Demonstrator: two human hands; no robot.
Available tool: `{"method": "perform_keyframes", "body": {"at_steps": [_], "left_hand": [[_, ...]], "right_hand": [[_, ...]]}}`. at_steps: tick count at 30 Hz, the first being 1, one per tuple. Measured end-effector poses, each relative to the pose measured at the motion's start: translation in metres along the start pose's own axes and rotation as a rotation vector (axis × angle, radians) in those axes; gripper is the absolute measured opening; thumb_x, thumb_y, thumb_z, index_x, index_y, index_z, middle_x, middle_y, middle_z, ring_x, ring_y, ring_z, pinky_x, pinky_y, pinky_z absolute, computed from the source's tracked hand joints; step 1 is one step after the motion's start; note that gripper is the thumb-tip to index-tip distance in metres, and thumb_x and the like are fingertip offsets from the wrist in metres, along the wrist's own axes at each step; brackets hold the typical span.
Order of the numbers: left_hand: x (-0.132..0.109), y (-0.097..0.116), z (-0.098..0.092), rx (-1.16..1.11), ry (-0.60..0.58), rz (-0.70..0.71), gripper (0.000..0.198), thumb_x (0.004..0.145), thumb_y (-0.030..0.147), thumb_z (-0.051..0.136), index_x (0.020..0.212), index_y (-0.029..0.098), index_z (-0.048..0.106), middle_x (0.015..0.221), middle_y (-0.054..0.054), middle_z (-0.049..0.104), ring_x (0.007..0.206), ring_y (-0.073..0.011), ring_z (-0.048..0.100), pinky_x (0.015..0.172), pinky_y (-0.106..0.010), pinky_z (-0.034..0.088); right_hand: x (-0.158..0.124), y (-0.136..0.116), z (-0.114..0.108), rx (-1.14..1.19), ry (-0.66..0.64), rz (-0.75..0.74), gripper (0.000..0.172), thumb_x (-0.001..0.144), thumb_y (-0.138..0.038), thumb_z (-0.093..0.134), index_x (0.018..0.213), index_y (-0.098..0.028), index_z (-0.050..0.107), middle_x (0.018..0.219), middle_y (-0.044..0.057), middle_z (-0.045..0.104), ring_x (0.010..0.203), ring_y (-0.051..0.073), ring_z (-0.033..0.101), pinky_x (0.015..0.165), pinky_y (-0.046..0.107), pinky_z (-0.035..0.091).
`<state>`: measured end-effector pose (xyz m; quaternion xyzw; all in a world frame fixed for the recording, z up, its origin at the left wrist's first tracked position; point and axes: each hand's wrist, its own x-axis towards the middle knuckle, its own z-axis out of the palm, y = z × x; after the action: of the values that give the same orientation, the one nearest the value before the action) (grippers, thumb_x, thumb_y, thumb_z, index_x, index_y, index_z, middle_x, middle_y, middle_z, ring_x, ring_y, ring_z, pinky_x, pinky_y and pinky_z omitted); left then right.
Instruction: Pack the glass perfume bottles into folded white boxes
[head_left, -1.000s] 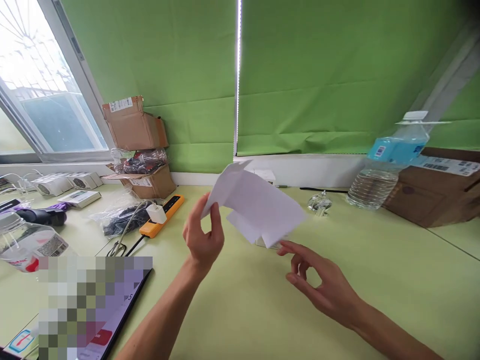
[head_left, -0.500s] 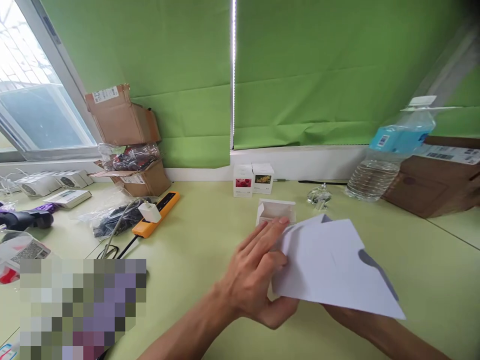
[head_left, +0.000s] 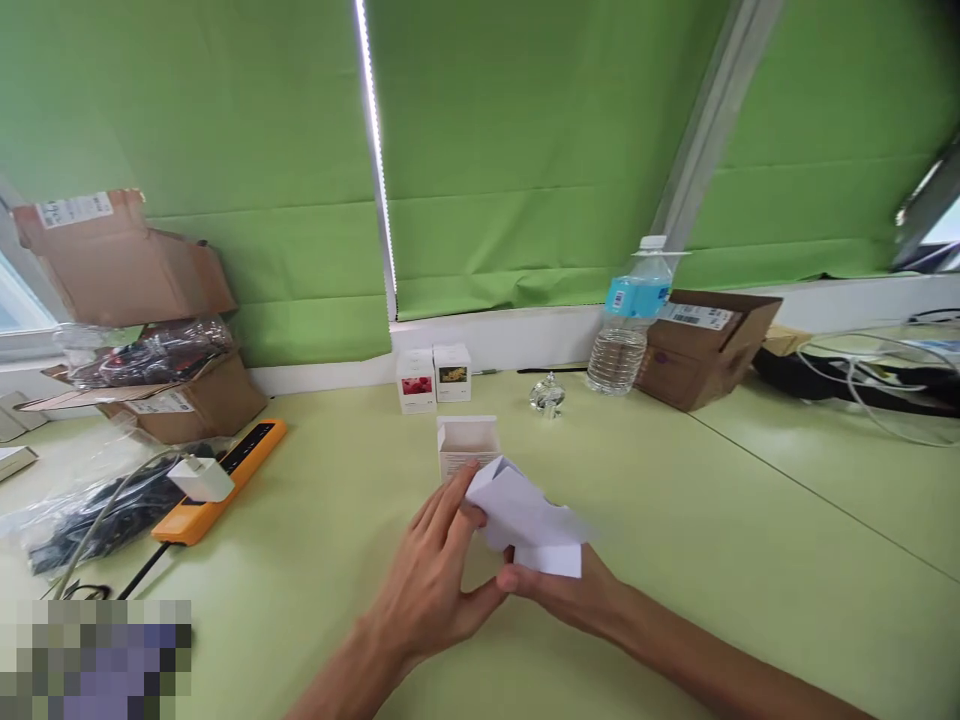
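Note:
A folded white card insert (head_left: 521,508) is between my hands, creased, with one flap hanging at its lower right. My left hand (head_left: 439,560) grips its left end with the fingers on top. From below and the right, my right hand (head_left: 566,592) holds it, thumb at its lower edge and fingers mostly hidden behind the card. Just beyond my left fingertips stands a small open white box (head_left: 466,438), its lower part covered by the hand and card. Farther back is a small clear glass piece with a knob (head_left: 547,394).
Two white boxes with flower pictures, one red (head_left: 416,384) and one yellow (head_left: 453,376), stand near the wall. A water bottle (head_left: 626,325) leans by a cardboard box (head_left: 701,350). On the left are an orange power strip (head_left: 217,485) and stacked cartons (head_left: 142,270).
The view has turned right and the card appears smaller and more folded, its broad face no longer spread out. My right hand, mostly covered before, now shows beneath it.

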<state>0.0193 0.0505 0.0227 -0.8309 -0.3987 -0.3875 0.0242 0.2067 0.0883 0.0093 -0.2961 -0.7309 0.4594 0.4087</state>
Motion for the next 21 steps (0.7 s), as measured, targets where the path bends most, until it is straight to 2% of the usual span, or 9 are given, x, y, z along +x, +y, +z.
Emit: {"method": "perform_keyframes", "body": {"at_steps": [5, 8, 10, 13, 18, 21], "left_hand": [[-0.001, -0.001, 0.003, -0.006, 0.036, -0.096, 0.018, 0.090, 0.026, 0.058, 0.104, 0.022, 0.048, 0.131, -0.016, 0.056, 0.116, -0.0253, 0.060, 0.089, -0.037, 0.053], [-0.001, -0.002, 0.006, -0.087, 0.045, -0.217, 0.011, 0.093, 0.026, 0.055, 0.098, 0.023, 0.046, 0.120, -0.011, 0.058, 0.097, -0.0189, 0.064, 0.078, -0.031, 0.053], [-0.001, -0.004, 0.007, -0.135, 0.048, -0.287, 0.010, 0.094, 0.027, 0.054, 0.095, 0.024, 0.045, 0.117, -0.009, 0.057, 0.092, -0.0168, 0.062, 0.076, -0.029, 0.051], [-0.001, -0.006, 0.006, -0.197, 0.031, -0.326, 0.009, 0.095, 0.027, 0.052, 0.090, 0.024, 0.045, 0.118, -0.008, 0.057, 0.094, -0.0172, 0.061, 0.077, -0.029, 0.050], [-0.002, -0.009, 0.004, -0.346, -0.002, -0.270, 0.023, 0.096, 0.030, 0.047, 0.074, 0.022, 0.047, 0.124, -0.009, 0.059, 0.109, -0.0218, 0.059, 0.086, -0.032, 0.050], [-0.004, -0.013, 0.003, -0.388, 0.079, -0.301, 0.031, 0.099, 0.032, 0.039, 0.074, 0.021, 0.052, 0.121, -0.011, 0.061, 0.109, -0.0226, 0.060, 0.086, -0.034, 0.050]], "right_hand": [[0.008, -0.007, -0.003, 0.054, 0.094, 0.028, 0.060, 0.073, -0.051, 0.078, 0.123, -0.024, 0.060, 0.114, 0.009, 0.068, 0.103, 0.029, 0.064, 0.087, 0.040, 0.055], [0.011, -0.010, -0.008, 0.046, 0.104, 0.086, 0.051, 0.075, -0.047, 0.078, 0.117, -0.024, 0.061, 0.108, 0.008, 0.070, 0.096, 0.028, 0.066, 0.080, 0.038, 0.056], [0.011, -0.013, -0.011, 0.044, 0.149, 0.115, 0.051, 0.075, -0.046, 0.078, 0.117, -0.024, 0.059, 0.104, 0.007, 0.071, 0.090, 0.026, 0.066, 0.072, 0.034, 0.056], [0.012, -0.017, -0.013, 0.082, 0.190, 0.138, 0.050, 0.077, -0.047, 0.077, 0.114, -0.023, 0.055, 0.096, 0.004, 0.069, 0.083, 0.021, 0.064, 0.064, 0.028, 0.053], [0.016, -0.017, -0.017, 0.110, 0.113, 0.131, 0.037, 0.079, -0.049, 0.074, 0.100, -0.020, 0.064, 0.083, 0.001, 0.068, 0.072, 0.017, 0.061, 0.060, 0.025, 0.048], [0.018, -0.014, -0.021, 0.044, 0.125, 0.111, 0.032, 0.082, -0.049, 0.070, 0.094, -0.019, 0.070, 0.087, 0.003, 0.071, 0.076, 0.020, 0.063, 0.063, 0.027, 0.050]]}}
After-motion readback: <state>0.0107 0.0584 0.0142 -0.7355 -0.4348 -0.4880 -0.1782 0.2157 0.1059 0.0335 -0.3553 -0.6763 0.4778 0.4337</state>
